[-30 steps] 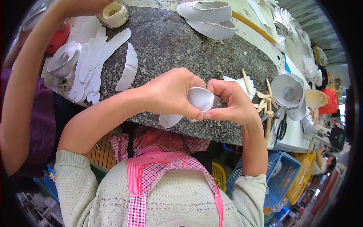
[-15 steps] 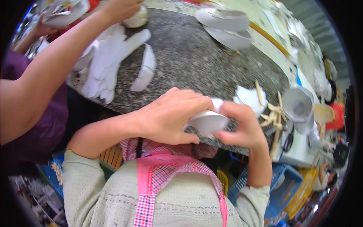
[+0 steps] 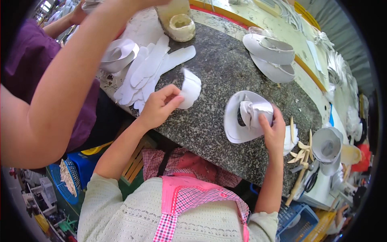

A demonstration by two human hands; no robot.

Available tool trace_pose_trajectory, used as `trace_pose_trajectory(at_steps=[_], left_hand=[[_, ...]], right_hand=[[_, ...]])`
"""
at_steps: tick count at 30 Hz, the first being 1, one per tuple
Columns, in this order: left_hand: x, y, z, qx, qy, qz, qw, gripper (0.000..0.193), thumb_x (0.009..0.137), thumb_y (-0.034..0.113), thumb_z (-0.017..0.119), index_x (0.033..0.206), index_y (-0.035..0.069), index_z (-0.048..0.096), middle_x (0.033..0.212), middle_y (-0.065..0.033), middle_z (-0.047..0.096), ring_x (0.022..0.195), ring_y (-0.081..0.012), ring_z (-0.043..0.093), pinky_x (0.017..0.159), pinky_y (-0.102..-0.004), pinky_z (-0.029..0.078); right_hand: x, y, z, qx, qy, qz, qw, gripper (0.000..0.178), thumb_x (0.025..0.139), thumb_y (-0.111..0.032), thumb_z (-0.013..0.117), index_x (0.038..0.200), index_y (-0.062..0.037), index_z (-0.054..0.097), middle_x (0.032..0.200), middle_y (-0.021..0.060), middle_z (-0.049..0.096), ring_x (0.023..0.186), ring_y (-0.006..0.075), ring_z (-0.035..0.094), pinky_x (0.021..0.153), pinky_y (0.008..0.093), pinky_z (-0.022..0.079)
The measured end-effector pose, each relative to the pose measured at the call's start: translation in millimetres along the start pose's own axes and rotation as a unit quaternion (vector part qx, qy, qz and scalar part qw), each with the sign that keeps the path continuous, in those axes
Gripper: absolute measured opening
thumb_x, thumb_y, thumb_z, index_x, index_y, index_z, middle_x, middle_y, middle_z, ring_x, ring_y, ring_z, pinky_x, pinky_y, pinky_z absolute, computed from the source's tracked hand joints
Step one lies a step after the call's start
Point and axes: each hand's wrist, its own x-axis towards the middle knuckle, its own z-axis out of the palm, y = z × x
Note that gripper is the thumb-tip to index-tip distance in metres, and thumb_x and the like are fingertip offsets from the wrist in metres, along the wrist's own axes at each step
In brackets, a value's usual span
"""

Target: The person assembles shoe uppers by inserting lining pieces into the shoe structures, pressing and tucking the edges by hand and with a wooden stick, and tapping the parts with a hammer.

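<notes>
My left hand [image 3: 160, 105] pinches the edge of a curved white shoe piece [image 3: 191, 89] between thumb and fingers, at or just above the dark stone worktop [image 3: 209, 60]. Over to the right, my right hand [image 3: 275, 130] grips a white shoe upper [image 3: 234, 121], its opening facing up and a folded white flap inside it. The fingers under the upper are partly hidden. Left of my left hand lies a pile of flat white insole-shaped pieces [image 3: 141, 74]. Beyond my right hand, two white shoe uppers [image 3: 271, 50] rest stacked on the stone.
A co-worker's arm [image 3: 76, 80] reaches across the left side. A glue-crusted pot [image 3: 182, 28] stands at the back. On the right are wooden pegs [image 3: 301, 151], a hammer [image 3: 297, 183], scissors [image 3: 311, 182] and a grey cup [image 3: 325, 144]. Blue baskets [image 3: 300, 222] stand below the worktop.
Both hands were together on a white shoe piece near the front edge; they are now apart. My left hand has taken up the curved piece from the worktop. The view has shifted.
</notes>
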Motion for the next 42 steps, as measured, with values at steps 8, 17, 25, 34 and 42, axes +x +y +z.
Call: trace_pose_trajectory(at_steps=[8,17,25,34,42], left_hand=[[-10,63,28,-0.122,-0.211,0.14,0.96,0.008,0.089,0.004,0.054,0.092,-0.003,0.057,0.077,-0.0066,0.062,0.072,-0.0108,0.061,0.064,-0.024,0.049],[-12,60,50,-0.143,-0.185,0.117,0.965,0.007,0.089,0.006,0.055,0.09,0.0,0.057,0.073,-0.0043,0.062,0.064,-0.007,0.059,0.056,-0.021,0.047],[-18,45,49,-0.409,-0.165,0.021,0.897,0.022,0.086,0.009,0.061,0.105,-0.002,0.059,0.09,-0.0097,0.064,0.078,-0.0139,0.062,0.07,-0.0271,0.053],[-15,67,25,0.015,0.08,0.441,0.894,0.017,0.07,-0.006,0.067,0.086,-0.002,0.065,0.079,-0.0128,0.065,0.069,-0.022,0.065,0.058,-0.0271,0.052],[-5,72,33,0.3,0.049,0.635,0.71,0.014,0.068,0.002,0.067,0.08,-0.001,0.062,0.093,-0.0131,0.062,0.076,-0.021,0.064,0.065,-0.0296,0.055]], right_hand=[[-23,-46,43,0.4,-0.195,-0.056,0.894,0.044,0.082,-0.027,0.067,0.111,0.0032,0.054,0.105,0.0086,0.06,0.09,0.0157,0.058,0.079,0.0297,0.046],[-30,-35,72,0.606,-0.017,0.001,0.795,0.033,0.087,-0.017,0.058,0.116,-0.0011,0.052,0.106,0.0112,0.062,0.098,0.0224,0.061,0.088,0.0385,0.049],[-28,-35,69,0.546,-0.042,-0.096,0.831,0.027,0.088,-0.017,0.06,0.107,0.0021,0.057,0.101,0.0108,0.063,0.091,0.0209,0.061,0.085,0.0373,0.048],[-1,-31,64,0.344,-0.047,-0.374,0.86,0.015,0.084,-0.014,0.063,0.089,0.0005,0.064,0.095,0.0147,0.062,0.085,0.0207,0.057,0.071,0.0311,0.046],[-13,-42,55,0.527,-0.121,-0.078,0.838,0.065,0.077,-0.033,0.071,0.121,0.0064,0.045,0.111,0.0154,0.055,0.098,0.0236,0.059,0.064,0.0327,0.055]])
